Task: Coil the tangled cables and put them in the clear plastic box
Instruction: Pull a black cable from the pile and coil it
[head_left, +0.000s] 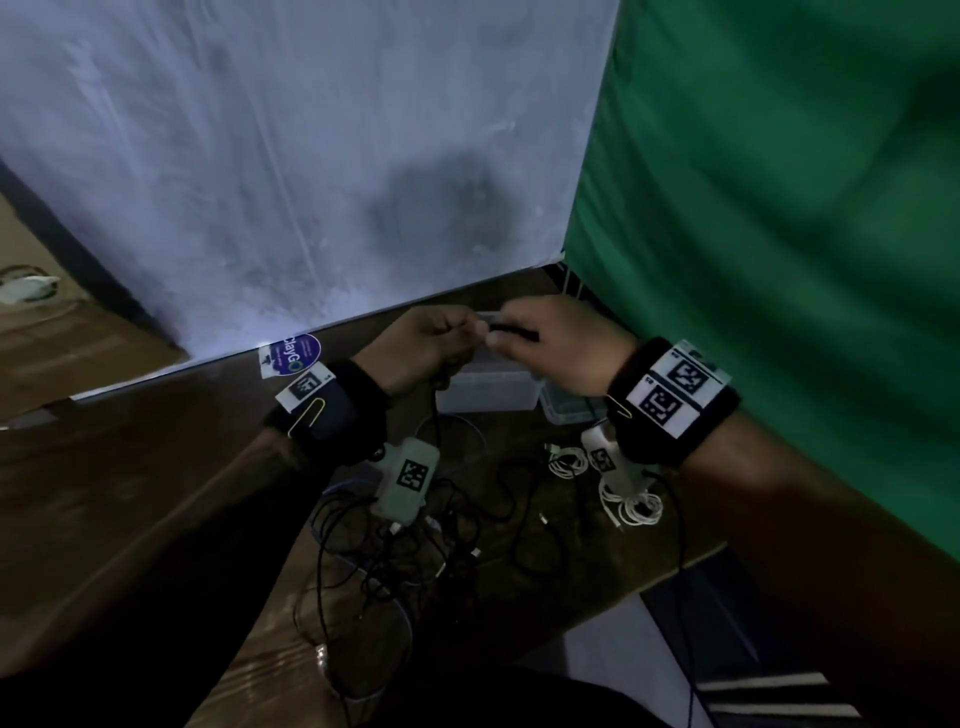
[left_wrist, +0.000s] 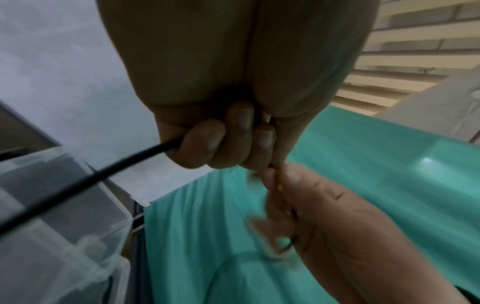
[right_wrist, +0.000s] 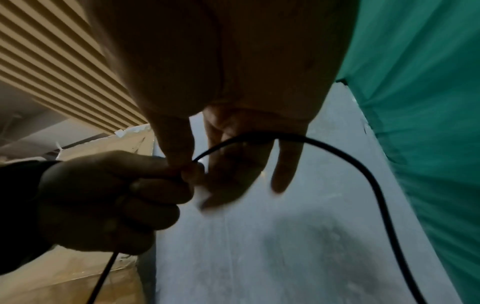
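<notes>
Both hands are raised over the clear plastic box (head_left: 488, 397), almost touching. My left hand (head_left: 460, 332) is a fist gripping a black cable (left_wrist: 91, 179), which leaves it below the little finger and hangs toward the table. My right hand (head_left: 501, 338) pinches the same black cable (right_wrist: 298, 140) with thumb and forefinger; from there it loops over the other fingers and drops away on the right. In the right wrist view the left hand (right_wrist: 109, 201) sits fist-shaped right against my right fingertips. A tangle of black cables (head_left: 415, 540) lies on the brown table (head_left: 156, 493) under my forearms.
Two white coiled cables (head_left: 631, 506) (head_left: 566, 462) lie on the table to the right of the tangle. A clear lid or second tray (head_left: 566, 410) sits beside the box. A pale wall (head_left: 311, 182) stands behind, a green cloth (head_left: 779, 234) at right. The table's near edge runs at lower right.
</notes>
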